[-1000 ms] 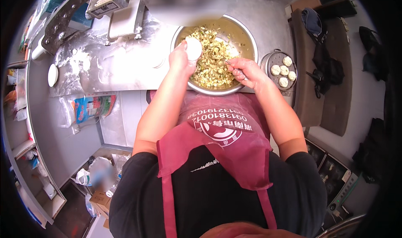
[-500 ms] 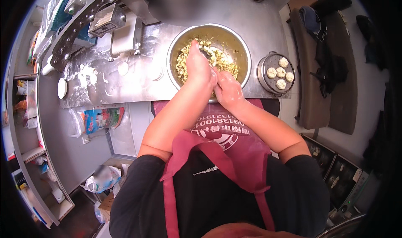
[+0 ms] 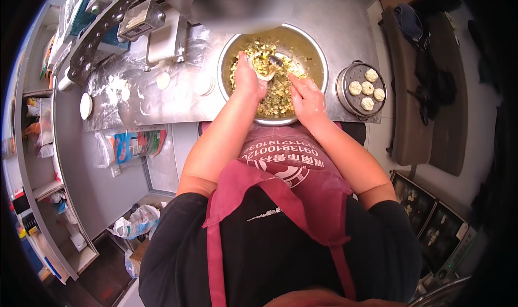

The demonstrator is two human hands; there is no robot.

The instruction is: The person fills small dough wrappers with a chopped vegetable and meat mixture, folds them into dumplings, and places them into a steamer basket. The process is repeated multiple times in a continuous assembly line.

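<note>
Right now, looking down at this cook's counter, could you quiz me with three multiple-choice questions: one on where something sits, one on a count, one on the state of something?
1. Where is the round steamer tray relative to the metal bowl?
A. On the person's right of it
B. On the person's left of it
C. Inside it

2. How many white buns lie in the tray?
A. One
B. Four
C. Nine

3. What is in the left hand?
A. Nothing
B. A knife
C. A dough wrapper cupped over the filling

Answers: 1 A, the tray sits beside the bowl near the right hand. 2 B, four pale rounds show. 3 C, the wrapper rests in the fingers.
</note>
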